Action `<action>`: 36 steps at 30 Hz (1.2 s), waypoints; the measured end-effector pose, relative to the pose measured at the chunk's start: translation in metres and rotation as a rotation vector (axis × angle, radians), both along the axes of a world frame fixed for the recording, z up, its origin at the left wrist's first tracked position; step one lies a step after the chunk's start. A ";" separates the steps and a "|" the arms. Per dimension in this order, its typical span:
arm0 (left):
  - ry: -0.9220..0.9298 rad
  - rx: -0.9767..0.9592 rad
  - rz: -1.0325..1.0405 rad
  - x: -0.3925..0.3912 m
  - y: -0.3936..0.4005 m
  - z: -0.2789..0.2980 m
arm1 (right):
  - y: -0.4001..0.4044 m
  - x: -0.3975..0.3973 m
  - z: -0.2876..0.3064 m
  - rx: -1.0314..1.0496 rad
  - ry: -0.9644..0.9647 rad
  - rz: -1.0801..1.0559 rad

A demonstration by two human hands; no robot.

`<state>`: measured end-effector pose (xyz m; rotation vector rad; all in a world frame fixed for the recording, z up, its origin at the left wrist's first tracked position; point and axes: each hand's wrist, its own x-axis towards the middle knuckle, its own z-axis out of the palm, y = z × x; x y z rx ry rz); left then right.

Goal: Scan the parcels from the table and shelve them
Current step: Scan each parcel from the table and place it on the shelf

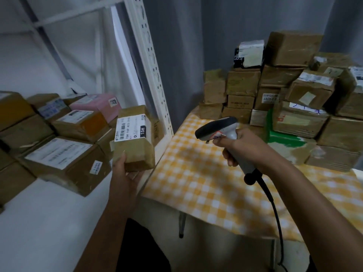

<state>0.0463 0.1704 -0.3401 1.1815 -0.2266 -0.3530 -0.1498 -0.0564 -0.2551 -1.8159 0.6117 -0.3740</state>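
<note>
Item: small brown cardboard parcel w/ white barcode label (pixel 135 138). Loc: held in air over front edge of white metal shelf (pixel 49 222), just left of shelf's slotted white upright post (pixel 153 61); label faces up.
L hand (pixel 125 173): cupped under parcel, fingers curled round its lower end.
R hand (pixel 241 148): wrapped round grip of grey handheld barcode scanner w/ black cable (pixel 222 128), above table w/ yellow-white checked cloth (pixel 196 183); scanner head aims left toward parcel.
Shelf stock: brown boxes (pixel 64 156), one pink box (pixel 98 105).
Table stock: stacked brown parcels (pixel 294 91) at far side.
</note>
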 end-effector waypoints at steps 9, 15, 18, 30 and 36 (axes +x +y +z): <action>-0.120 0.547 0.104 0.000 0.012 -0.022 | 0.021 0.005 -0.008 0.007 0.033 0.042; -0.826 1.034 0.356 0.001 0.007 -0.014 | 0.024 -0.002 -0.010 0.004 0.037 0.054; -0.926 0.986 0.287 0.003 -0.002 -0.009 | 0.023 -0.005 -0.011 -0.010 0.046 0.052; -0.806 1.058 0.312 0.030 -0.032 -0.001 | 0.011 -0.019 -0.018 0.003 0.077 0.060; -1.036 0.872 0.218 -0.014 -0.051 -0.014 | -0.013 -0.041 -0.023 -0.044 0.128 0.004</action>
